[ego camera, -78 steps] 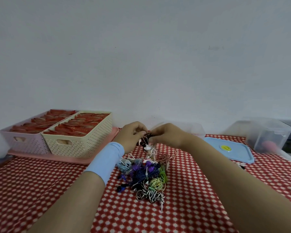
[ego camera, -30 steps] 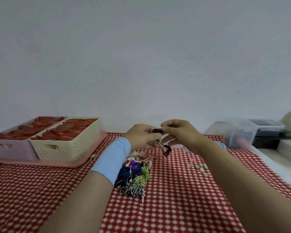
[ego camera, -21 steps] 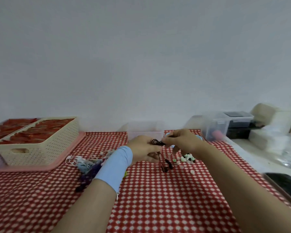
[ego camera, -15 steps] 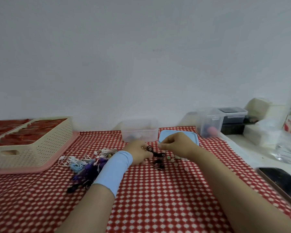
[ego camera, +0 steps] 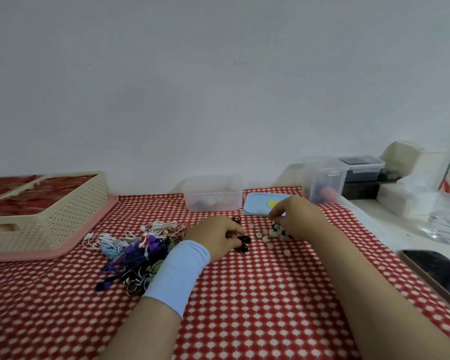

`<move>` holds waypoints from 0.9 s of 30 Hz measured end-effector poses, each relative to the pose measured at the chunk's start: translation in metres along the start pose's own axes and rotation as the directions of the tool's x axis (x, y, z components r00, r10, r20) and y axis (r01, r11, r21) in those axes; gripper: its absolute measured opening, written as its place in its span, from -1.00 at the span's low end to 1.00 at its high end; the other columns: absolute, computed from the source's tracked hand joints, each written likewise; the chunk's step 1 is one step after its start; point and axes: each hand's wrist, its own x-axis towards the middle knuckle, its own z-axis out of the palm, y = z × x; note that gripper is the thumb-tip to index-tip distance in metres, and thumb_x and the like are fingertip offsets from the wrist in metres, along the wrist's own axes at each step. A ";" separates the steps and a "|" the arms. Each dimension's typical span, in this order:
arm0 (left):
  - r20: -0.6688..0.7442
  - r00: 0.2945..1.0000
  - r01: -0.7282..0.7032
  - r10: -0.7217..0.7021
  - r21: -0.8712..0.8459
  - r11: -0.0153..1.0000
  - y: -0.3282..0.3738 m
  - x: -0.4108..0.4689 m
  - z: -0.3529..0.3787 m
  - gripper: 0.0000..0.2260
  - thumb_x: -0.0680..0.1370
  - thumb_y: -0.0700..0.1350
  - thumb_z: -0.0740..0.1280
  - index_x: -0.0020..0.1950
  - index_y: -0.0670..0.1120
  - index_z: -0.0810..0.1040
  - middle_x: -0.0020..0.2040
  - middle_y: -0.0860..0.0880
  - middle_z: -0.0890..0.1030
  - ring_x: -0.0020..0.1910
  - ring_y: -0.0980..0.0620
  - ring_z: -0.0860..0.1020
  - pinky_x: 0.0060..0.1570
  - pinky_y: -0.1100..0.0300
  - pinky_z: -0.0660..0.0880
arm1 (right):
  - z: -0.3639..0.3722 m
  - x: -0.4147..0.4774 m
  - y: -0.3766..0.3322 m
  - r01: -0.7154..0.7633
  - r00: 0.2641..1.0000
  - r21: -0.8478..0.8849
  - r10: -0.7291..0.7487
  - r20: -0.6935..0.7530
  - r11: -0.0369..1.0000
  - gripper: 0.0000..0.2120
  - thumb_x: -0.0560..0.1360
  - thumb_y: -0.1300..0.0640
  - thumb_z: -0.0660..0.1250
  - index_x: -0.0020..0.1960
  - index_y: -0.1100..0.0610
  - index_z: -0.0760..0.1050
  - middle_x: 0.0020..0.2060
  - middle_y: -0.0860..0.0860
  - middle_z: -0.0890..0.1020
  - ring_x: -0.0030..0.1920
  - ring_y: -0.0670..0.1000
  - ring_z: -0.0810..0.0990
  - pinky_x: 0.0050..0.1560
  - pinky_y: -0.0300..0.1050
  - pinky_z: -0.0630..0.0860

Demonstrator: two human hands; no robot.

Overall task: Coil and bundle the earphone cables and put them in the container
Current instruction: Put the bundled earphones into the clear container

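Your left hand [ego camera: 216, 237] covers most of the black earphone cable [ego camera: 244, 240] in front of the clear container [ego camera: 213, 201], whose contents are too blurred to name. Right of the container, your right hand [ego camera: 296, 216] hides its fingertips; left of it, 1 basket [ego camera: 50, 216] is cut off.

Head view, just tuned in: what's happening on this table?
A person's left hand grips a coiled black earphone cable on the checked cloth. The right hand reaches into scattered small round pieces; whether it pinches one is unclear. A pile of earphones lies to the left; the clear container stands behind.
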 end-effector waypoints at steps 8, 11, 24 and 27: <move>-0.034 0.999 -0.005 0.005 -0.001 1.000 -0.009 0.001 0.008 -0.89 0.55 0.02 0.39 0.06 0.16 0.62 0.14 0.13 0.52 0.09 0.11 0.52 0.17 0.07 0.52 | 0.002 0.001 -0.006 0.075 0.988 -0.168 -0.051 0.143 0.983 -0.76 0.60 0.04 0.30 0.14 -0.19 0.67 0.18 -0.16 0.66 0.14 -0.03 0.58 0.18 -0.08 0.52; -0.056 0.997 -0.046 0.044 -0.033 0.998 -0.011 0.001 0.010 -0.84 0.56 -0.03 0.38 0.11 0.17 0.59 0.08 0.16 0.56 0.06 0.13 0.53 0.16 0.08 0.53 | 0.001 0.001 -0.008 0.076 0.984 -0.161 -0.048 0.172 0.984 -0.79 0.57 0.06 0.33 0.09 -0.15 0.69 0.11 -0.15 0.68 0.07 -0.05 0.58 0.11 -0.11 0.53; -0.196 0.976 0.007 -0.092 -0.393 0.919 -0.017 -0.004 0.016 -0.88 0.53 -0.07 0.43 -0.01 0.13 0.56 -0.05 0.10 0.63 -0.22 0.13 0.56 -0.04 0.14 0.54 | 0.012 -0.015 -0.023 0.143 0.988 0.503 -0.156 -0.015 0.852 -0.83 0.51 0.16 0.49 0.03 -0.08 0.66 -0.13 -0.10 0.69 -0.29 -0.23 0.59 -0.13 -0.28 0.49; -0.239 0.962 -0.028 -0.134 -0.572 0.820 -0.017 -0.006 0.015 -0.81 0.53 -0.14 0.43 0.07 0.13 0.60 -0.15 0.07 0.65 -0.40 0.14 0.55 -0.20 0.20 0.57 | 0.015 -0.018 -0.027 0.158 0.985 0.577 -0.172 -0.031 0.801 -0.85 0.54 0.18 0.45 -0.01 -0.07 0.68 -0.11 -0.07 0.72 -0.37 -0.22 0.58 -0.18 -0.24 0.55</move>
